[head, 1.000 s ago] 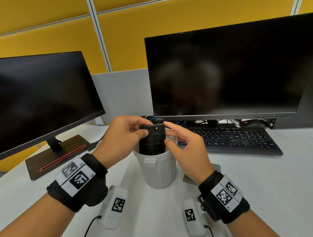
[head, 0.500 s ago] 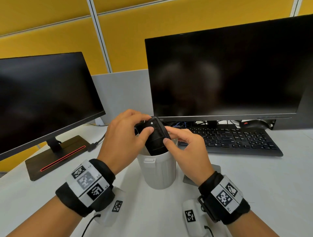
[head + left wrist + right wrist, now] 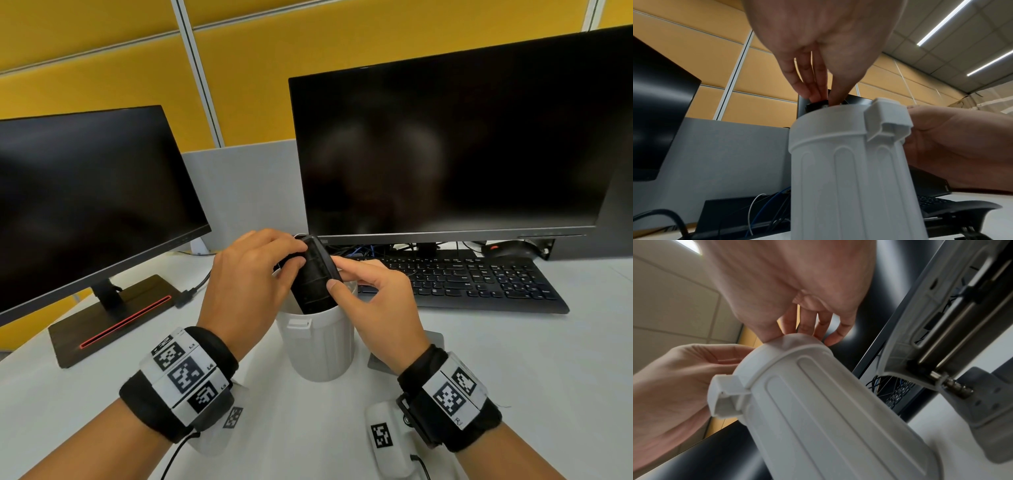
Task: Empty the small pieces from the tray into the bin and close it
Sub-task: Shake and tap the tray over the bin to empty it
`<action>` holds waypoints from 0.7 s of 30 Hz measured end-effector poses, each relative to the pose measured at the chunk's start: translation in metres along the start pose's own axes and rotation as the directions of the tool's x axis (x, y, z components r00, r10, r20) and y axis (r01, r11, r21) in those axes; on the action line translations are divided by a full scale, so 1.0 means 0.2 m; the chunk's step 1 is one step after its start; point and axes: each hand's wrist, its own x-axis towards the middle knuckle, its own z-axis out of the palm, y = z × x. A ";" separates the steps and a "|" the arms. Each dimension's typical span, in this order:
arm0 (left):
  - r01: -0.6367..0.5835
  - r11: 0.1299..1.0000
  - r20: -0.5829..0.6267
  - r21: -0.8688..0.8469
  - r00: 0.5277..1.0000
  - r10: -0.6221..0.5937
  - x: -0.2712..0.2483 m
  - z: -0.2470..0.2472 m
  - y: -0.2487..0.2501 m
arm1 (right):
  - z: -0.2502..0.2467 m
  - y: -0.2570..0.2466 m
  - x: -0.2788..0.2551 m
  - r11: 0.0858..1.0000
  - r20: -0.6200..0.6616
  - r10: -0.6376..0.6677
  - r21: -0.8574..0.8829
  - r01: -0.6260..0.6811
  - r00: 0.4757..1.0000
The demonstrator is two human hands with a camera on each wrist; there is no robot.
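A small white ribbed bin [image 3: 318, 346] stands open on the desk in front of me. A black ridged tray [image 3: 313, 281] leans steeply in its mouth, lower end inside. My left hand [image 3: 294, 253] grips the tray's upper end from the left. My right hand [image 3: 337, 274] pinches its right edge with thumb and forefinger. In the left wrist view the left fingers [image 3: 818, 91] come down onto the black tray [image 3: 817, 104] above the bin's rim [image 3: 838, 123]. From the right wrist, the bin [image 3: 818, 402] hides the tray. No small pieces are visible.
A black keyboard [image 3: 479, 277] and a large monitor [image 3: 462, 154] stand behind the bin, a second monitor [image 3: 85, 195] on its stand at the left. A grey flat piece [image 3: 434, 338] lies on the desk behind my right wrist. White marker blocks [image 3: 387, 442] lie near me.
The tray stood upright in the bin facing me; now it is turned and tipped, its top leaning back left. My left hand rose over its top end, and my right hand shifted along its edge.
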 end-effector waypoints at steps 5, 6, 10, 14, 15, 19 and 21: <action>-0.012 1.000 0.018 0.023 1.000 0.012 -0.01 0.03 -0.01 | 0.00 0.00 0.00 1.000 0.008 -0.002 0.016 0.002 1.000; -0.007 1.000 0.020 0.020 1.000 0.006 -0.01 0.03 -0.01 | 0.00 0.00 0.00 1.000 0.008 -0.002 0.018 0.002 1.000; 0.024 0.998 0.015 -0.052 1.000 -0.023 0.00 0.04 -0.02 | 0.00 0.00 0.00 1.000 0.010 0.003 0.027 -0.003 1.000; 0.055 0.993 -0.001 -0.108 0.998 -0.055 0.01 0.03 -0.03 | 0.00 -0.01 0.00 0.999 -0.003 -0.016 0.029 0.016 1.000; 0.042 0.995 0.001 -0.092 0.999 -0.042 0.01 0.03 -0.03 | 0.00 -0.01 0.00 0.999 -0.006 -0.024 0.028 0.024 1.000; -0.083 0.994 0.030 0.068 0.996 0.081 -0.01 0.03 -0.04 | -0.01 0.00 0.00 0.999 0.014 -0.035 0.019 0.034 0.999; -0.136 0.980 0.066 0.143 0.990 0.127 -0.01 0.04 -0.05 | -0.01 0.00 0.01 0.999 0.027 -0.028 0.017 0.027 0.999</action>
